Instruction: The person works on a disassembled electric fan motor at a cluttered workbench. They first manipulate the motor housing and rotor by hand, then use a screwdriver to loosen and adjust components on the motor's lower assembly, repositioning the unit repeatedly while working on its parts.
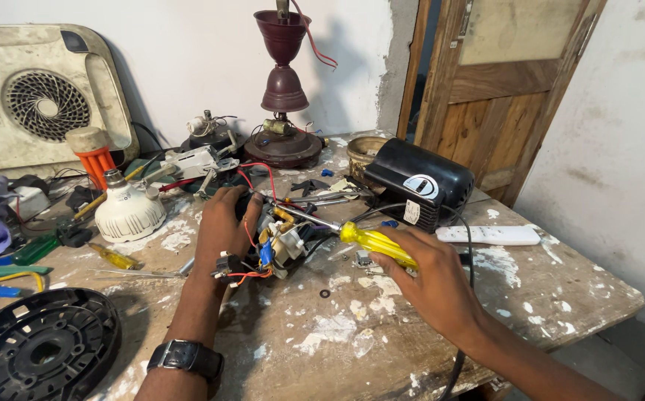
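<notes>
Both hands are busy at the middle of the desk (530,297): the left hand (222,223) lies clamped over a small wired assembly (274,249) of red, blue and yellow leads and pale plastic parts, pinning it to the paint-spattered top, while the right hand (434,278) grips the yellow handle of a screwdriver (371,241) whose metal shaft reaches left into the top of that assembly. Risk sits mostly at the tip: if it slips off its seat, the shaft would likely run toward the left fingers just beyond it, or nick the thin red wires bunched beside it. Loose leads could also tear from their joints if the assembly twists under the palm. A small dark ring (325,293) and other tiny bits lie loose on the near side and could easily be swept away by a wrist. Just right, the black motor (419,182) trails a cable past the right forearm, which may snag.
</notes>
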Demonstrator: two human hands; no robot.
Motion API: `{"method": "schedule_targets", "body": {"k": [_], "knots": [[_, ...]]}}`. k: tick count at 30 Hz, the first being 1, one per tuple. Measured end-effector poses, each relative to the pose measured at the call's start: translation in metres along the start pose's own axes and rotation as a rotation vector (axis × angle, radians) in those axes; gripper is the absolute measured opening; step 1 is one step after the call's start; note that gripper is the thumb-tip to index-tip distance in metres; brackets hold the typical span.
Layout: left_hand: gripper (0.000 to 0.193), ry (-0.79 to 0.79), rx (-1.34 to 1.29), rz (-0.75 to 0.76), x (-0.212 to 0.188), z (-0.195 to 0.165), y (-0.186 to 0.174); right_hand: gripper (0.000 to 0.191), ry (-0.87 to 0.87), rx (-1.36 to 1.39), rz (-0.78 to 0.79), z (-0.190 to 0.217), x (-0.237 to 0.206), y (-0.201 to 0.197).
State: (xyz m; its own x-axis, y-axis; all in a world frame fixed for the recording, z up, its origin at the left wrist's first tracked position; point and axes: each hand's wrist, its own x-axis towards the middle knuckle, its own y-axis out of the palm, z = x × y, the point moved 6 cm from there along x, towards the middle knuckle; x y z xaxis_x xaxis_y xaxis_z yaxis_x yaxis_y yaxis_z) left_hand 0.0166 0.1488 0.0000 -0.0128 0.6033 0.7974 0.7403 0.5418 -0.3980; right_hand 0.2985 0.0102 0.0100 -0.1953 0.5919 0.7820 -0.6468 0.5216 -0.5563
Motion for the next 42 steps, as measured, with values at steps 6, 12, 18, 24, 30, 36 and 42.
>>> {"method": "schedule_targets", "body": {"k": [6, 12, 18, 24, 30, 36, 42], "knots": [[0.042, -0.022, 0.008, 0.006, 0.000, -0.001, 0.000, 0.041, 0.623, 0.449, 0.277, -0.040, -0.017, 0.037], [0.043, -0.010, -0.018, -0.002, 0.000, -0.001, -0.001, 0.041, 1.000, 0.909, 0.397, -0.050, -0.030, 0.043], [0.043, -0.022, 0.001, 0.008, -0.001, 0.000, 0.000, 0.035, 0.496, 0.367, 0.290, -0.032, -0.010, 0.028], [0.042, -0.014, -0.019, 0.005, 0.000, -0.001, -0.001, 0.036, -0.168, -0.254, -0.052, 0.000, -0.012, 0.006], [0.040, -0.032, -0.011, 0.021, 0.000, 0.000, 0.000, 0.048, 1.105, 0.932, 0.412, -0.053, -0.036, 0.050], [0.041, 0.018, 0.011, -0.012, 0.000, -0.004, -0.003, 0.043, 0.981, 0.915, 0.391, -0.053, -0.019, 0.033], [0.042, -0.009, 0.000, 0.004, -0.001, -0.002, -0.002, 0.039, 0.474, 0.516, 0.246, -0.042, -0.014, 0.025]]}}
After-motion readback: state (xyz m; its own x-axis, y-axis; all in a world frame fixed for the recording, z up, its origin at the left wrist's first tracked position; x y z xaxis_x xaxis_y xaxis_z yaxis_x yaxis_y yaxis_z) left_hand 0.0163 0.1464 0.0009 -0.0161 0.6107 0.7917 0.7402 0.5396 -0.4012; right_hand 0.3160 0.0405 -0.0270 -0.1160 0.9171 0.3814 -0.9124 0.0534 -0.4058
